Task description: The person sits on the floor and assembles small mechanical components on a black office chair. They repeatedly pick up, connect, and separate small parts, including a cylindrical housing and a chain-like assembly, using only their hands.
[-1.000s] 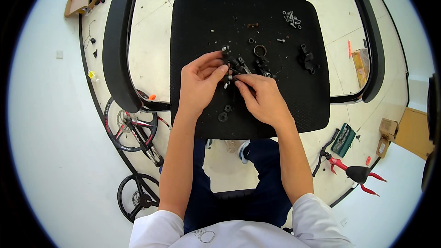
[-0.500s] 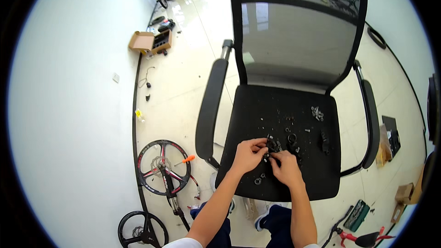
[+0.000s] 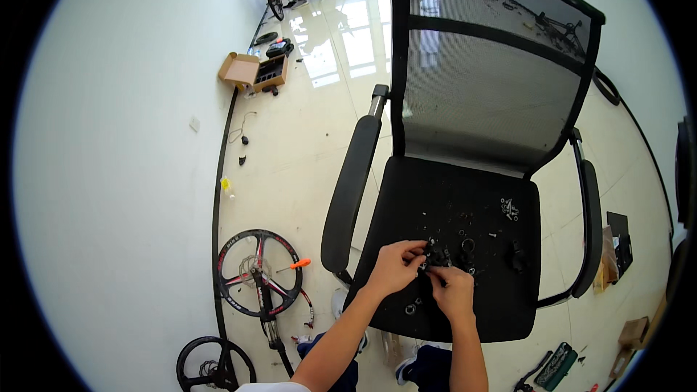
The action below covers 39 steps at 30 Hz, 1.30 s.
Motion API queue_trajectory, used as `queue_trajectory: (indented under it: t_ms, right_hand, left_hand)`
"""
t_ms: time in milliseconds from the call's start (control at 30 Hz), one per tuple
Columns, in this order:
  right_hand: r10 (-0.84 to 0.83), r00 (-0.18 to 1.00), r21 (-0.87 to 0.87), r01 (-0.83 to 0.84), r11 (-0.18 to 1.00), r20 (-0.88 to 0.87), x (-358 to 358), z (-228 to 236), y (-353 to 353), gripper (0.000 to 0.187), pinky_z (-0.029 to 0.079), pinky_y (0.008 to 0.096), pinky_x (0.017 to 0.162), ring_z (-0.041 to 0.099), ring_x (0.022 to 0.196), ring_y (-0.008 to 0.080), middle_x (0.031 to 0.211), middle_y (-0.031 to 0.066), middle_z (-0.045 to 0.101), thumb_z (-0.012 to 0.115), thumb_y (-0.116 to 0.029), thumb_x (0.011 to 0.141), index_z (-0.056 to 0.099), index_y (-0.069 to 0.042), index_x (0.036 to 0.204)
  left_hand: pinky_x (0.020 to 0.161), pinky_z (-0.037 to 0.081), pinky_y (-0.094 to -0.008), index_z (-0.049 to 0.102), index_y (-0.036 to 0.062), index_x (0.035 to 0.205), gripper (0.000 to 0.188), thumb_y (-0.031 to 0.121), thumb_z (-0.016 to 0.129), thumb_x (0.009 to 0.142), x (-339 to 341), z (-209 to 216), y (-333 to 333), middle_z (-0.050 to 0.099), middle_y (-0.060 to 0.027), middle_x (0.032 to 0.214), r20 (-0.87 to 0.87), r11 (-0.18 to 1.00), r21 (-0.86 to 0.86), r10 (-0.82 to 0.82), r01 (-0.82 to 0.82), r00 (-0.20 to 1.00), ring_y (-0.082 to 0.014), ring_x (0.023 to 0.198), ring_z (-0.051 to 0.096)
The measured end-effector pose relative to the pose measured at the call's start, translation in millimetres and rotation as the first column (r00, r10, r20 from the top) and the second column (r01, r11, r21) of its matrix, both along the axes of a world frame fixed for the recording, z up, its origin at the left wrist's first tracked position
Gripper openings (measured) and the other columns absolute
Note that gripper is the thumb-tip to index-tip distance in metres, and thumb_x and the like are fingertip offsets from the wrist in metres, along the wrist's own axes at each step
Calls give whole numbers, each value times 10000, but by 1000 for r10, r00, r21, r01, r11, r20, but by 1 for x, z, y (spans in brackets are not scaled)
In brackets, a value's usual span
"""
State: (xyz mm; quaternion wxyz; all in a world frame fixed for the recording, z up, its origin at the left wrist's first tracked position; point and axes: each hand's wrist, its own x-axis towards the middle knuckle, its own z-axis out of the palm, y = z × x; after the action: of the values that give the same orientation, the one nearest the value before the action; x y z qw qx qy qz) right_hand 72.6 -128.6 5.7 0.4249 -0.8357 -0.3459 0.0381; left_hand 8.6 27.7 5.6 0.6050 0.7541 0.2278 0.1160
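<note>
- Left hand point(image 3: 396, 270) pinches the dark part point(image 3: 436, 255) at its left; right hand point(image 3: 454, 293) has fingertips at its near edge, grip too small to tell
- Over the black seat point(image 3: 501, 305), the part looks light, stiff, possibly greasy; its solid middle should grip best
- Small bolts point(image 3: 510, 210) lie beyond, rightward

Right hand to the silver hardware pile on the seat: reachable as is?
Likely yes. The silver hardware pile lies uncovered on the chair seat, ahead and right of the right hand, with only low loose parts, such as a small screw, between. That hand looks occupied at a dark part, though.
</note>
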Motion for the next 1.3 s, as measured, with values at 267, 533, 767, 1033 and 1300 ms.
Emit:
queue_trajectory:
  t_ms: [267, 533, 767, 1033, 1300]
  right_hand:
    - [-110, 994, 28, 110, 994, -4, -10, 13, 1, 78, 516, 369, 596, 651, 647, 287, 703, 113, 666, 746, -46, 737, 744, -61, 813]
    - [-146, 989, 28, 145, 989, 19, -9, 0, -3, 134, 496, 408, 595, 618, 692, 312, 727, 112, 595, 726, -12, 724, 604, -64, 739]
    - [-56, 992, 89, 66, 994, -110, -7, 24, 4, 106, 522, 390, 712, 647, 804, 322, 836, 147, 660, 690, -42, 803, 672, -32, 907]
    - [39, 992, -151, -58, 987, -123, 5, 16, 0, 73, 525, 441, 712, 660, 781, 370, 840, 184, 677, 625, -61, 847, 671, -17, 882]
    - [31, 998, -118, -37, 992, -51, -10, 33, -5, 120, 495, 398, 592, 644, 645, 344, 688, 153, 635, 697, -29, 799, 580, -2, 809]
  left_hand:
    - [778, 571, -289, 652, 8, 1208, 374, 42, 723, 843, -2, 1, 16, 711, -150, 982, -65, 952, -275, -159, 135, 985, -181, 861, 705]
    - [870, 535, -283, 580, 35, 1272, 486, 34, 761, 822, -2, 9, -2, 656, -94, 1014, -74, 966, -120, -237, 228, 969, -151, 940, 654]
    - [804, 527, -260, 633, -7, 1115, 293, -39, 706, 833, -1, 14, 5, 683, -63, 929, 2, 971, -79, -225, 224, 974, -117, 894, 663]
    - [828, 554, -279, 683, -2, 1175, 342, 52, 743, 843, -3, 8, 12, 731, -101, 1027, -75, 976, -5, -217, 217, 973, -124, 934, 680]
    - [723, 533, -216, 625, -44, 1159, 253, 85, 646, 942, -21, 30, 4, 739, -122, 965, -27, 933, -319, -182, 165, 983, -125, 827, 693]
